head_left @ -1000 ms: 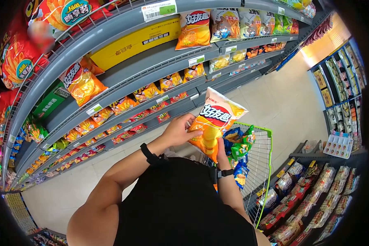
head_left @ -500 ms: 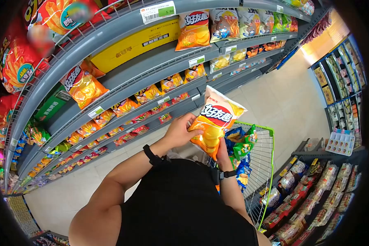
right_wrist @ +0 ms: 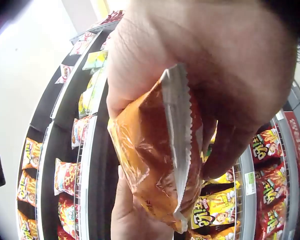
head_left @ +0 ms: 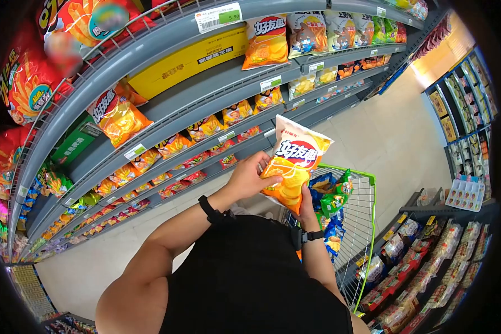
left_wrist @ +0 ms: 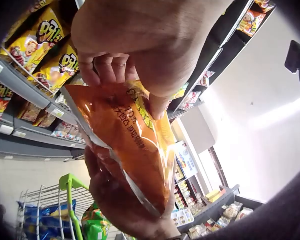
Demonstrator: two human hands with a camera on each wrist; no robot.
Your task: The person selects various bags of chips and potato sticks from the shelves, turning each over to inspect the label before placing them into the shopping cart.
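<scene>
An orange and white chip bag (head_left: 295, 161) is held between both hands in front of the chest, its printed front facing up. The left hand (head_left: 249, 178) grips the bag's left side, thumb across the front and fingers behind. At the lower right edge, the right hand (head_left: 307, 207) holds it with the thumb on the front. In the left wrist view the bag (left_wrist: 127, 137) shows its bottom seam, with the left hand (left_wrist: 135, 45) above. The right wrist view has the right hand (right_wrist: 200, 55) round the bag's lower end (right_wrist: 150, 145).
A cart (head_left: 373, 222) with a green rim stands beyond the right forearm, holding blue and green snack bags (head_left: 334, 203). Curved grey shelves (head_left: 178, 103) with chip bags run along the left and front. Packaged goods fill a low display (head_left: 423, 267) at the right.
Shelves and cart have shifted slightly in the head view. The bag has moved a little and stays in both hands, with much the same grip.
</scene>
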